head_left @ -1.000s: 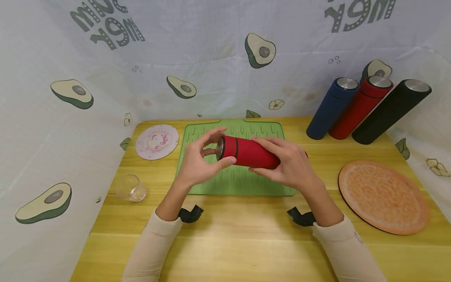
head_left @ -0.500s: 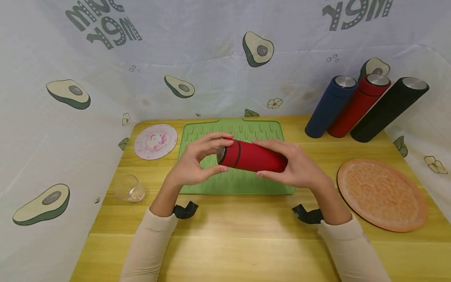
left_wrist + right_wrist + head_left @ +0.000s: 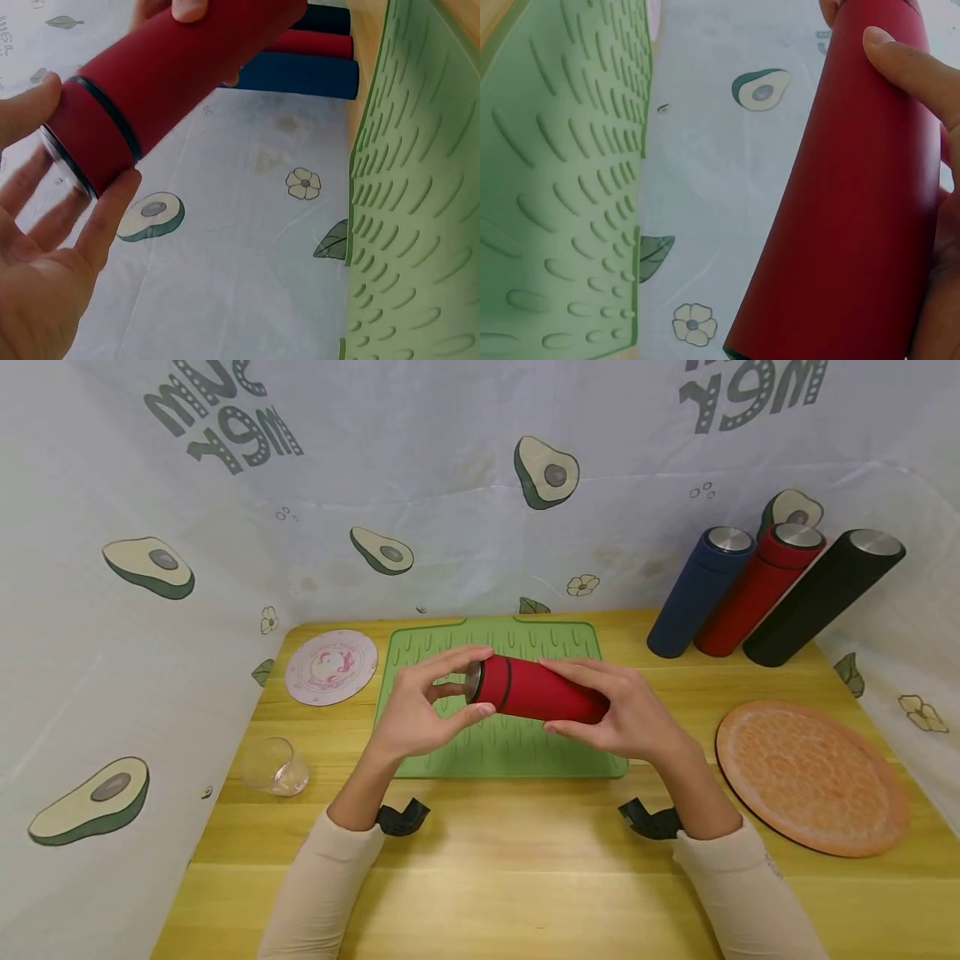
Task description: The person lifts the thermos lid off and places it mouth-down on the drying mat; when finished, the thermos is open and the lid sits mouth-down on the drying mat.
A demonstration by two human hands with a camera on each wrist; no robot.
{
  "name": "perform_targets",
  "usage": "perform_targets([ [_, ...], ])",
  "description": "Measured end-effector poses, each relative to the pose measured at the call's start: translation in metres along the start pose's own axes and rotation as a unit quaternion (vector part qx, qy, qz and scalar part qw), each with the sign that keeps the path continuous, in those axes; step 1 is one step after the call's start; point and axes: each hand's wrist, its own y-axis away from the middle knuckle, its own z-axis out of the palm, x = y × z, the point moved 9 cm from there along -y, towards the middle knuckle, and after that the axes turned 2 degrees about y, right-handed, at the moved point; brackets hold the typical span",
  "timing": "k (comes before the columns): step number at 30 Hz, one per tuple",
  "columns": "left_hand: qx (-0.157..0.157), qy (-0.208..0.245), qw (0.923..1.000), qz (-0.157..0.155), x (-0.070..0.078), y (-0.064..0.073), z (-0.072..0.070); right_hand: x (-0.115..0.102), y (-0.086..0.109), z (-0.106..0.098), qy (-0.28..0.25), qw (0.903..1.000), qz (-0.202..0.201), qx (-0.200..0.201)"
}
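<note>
An avocado-print cloth backdrop (image 3: 450, 485) is enclosing a yellow wooden table (image 3: 525, 860) bearing a ridged green silicone mat (image 3: 510, 747). Above the mat, the right hand (image 3: 630, 718) is gripping a red cylindrical flask (image 3: 543, 692) sideways, while the left hand (image 3: 412, 714) is pinching its lid (image 3: 491, 682). If the lid is loosening, contents may be spilling or the smooth flask slipping.

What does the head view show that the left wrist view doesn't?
Only the head view shows the right hand wrapped round the flask body, the glass cup, the pink coaster and the orange mat. Only the left wrist view shows up close the left hand's fingers pinching the cap end by its dark ring. Both show the red flask, the left hand and the green mat.
</note>
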Motion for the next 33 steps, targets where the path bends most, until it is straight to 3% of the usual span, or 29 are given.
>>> perform_targets([
  [6,0.064,-0.034,0.9929,-0.095,-0.018,0.001,-0.007,-0.003,-0.002,-0.002,0.053,0.9980,-0.022,0.025],
  [9,0.064,-0.039,0.9904,-0.117,-0.027,0.001,-0.007,-0.004,-0.003,-0.001,0.073,0.9964,-0.031,0.031],
  [11,0.042,-0.029,0.9929,-0.107,-0.028,0.000,-0.004,-0.002,-0.003,-0.001,0.075,0.9962,-0.033,0.032],
  [14,-0.011,0.005,0.9981,-0.061,-0.024,-0.003,0.002,0.001,-0.004,-0.002,0.075,0.9964,-0.027,0.029],
  [17,-0.059,0.020,0.9980,-0.012,-0.016,-0.004,0.007,0.007,-0.005,-0.003,0.065,0.9976,-0.014,0.018],
  [20,-0.088,0.014,0.9960,0.008,-0.014,-0.005,0.009,0.013,-0.007,-0.004,0.056,0.9984,-0.001,0.002],
  [26,-0.099,0.024,0.9948,-0.010,-0.022,-0.008,0.007,0.017,-0.010,-0.003,0.056,0.9981,0.013,-0.021],
  [33,-0.072,0.049,0.9946,-0.056,-0.037,-0.009,0.004,0.017,-0.010,0.000,0.083,0.9965,-0.001,-0.008],
])
